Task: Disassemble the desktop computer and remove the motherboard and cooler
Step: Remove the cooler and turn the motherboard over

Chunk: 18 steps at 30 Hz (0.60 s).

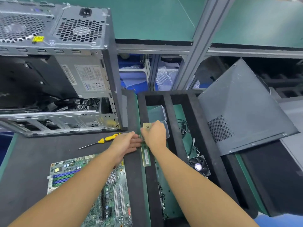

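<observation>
We pinch the CPU chip (pixel 147 127) in our right hand (pixel 155 134); left hand (pixel 127 142), fingers extended flat, touches the RAM stick (pixel 146 157). Motherboard (pixel 91 190) lies on the mat.

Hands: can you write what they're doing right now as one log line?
right hand: pinching CPU chip | left hand: on RAM stick | motherboard: out, on mat | cooler: in tray
</observation>
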### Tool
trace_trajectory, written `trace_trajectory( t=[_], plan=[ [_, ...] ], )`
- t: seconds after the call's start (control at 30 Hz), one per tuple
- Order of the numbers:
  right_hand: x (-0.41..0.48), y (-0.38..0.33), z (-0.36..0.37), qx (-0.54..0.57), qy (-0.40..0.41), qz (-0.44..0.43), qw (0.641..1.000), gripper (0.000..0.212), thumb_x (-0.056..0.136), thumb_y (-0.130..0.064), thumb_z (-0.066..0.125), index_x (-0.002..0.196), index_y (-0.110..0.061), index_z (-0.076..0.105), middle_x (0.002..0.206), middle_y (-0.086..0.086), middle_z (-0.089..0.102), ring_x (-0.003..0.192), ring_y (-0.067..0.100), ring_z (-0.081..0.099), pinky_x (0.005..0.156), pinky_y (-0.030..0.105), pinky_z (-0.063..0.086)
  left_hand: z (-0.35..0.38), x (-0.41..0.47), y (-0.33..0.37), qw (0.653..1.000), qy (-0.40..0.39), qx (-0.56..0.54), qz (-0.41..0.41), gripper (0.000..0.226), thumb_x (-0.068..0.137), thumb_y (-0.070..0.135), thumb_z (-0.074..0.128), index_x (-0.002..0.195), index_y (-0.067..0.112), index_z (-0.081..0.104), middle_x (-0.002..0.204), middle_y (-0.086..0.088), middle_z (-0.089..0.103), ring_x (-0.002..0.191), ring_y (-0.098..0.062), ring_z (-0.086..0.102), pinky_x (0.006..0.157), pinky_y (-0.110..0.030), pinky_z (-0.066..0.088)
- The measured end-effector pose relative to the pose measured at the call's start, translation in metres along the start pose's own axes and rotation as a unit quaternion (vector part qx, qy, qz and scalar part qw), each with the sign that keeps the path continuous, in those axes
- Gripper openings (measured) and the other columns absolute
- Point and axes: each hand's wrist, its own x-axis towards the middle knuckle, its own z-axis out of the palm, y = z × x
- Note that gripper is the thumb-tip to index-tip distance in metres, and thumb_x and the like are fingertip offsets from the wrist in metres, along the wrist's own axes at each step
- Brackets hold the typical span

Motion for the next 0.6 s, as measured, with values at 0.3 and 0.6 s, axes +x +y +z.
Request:
trace_trajectory(
  t=[0.3,0.6],
  plan=[
    [0.034,0.002,0.038,-0.130,0.000,-0.002,0.991,0.054,0.088,-0.050,0.068,0.117,-0.008,0.050,0.120,0.010,0.052,0.113,0.029,0.055,0.085,0.040,0.048,-0.019,0.001,0.001,0.990,0.043,0.103,0.084,0.020,0.100,0.017,0.050,0.099,0.009,0.069,0.093,-0.007,0.074,0.074,-0.014,0.070,0.065,-0.025,0.055],
    [-0.022,-0.006,0.018,-0.087,0.039,-0.112,0.989,0.012,0.095,-0.027,0.051,0.097,-0.015,0.053,0.095,0.003,0.055,0.089,0.026,0.054,0.077,0.040,0.048,-0.108,-0.029,-0.015,0.915,0.153,0.284,0.244,0.017,0.098,0.022,0.053,0.094,0.032,0.066,0.078,0.013,0.071,0.057,-0.003,0.061,0.043,-0.016,0.042]
  ],
)
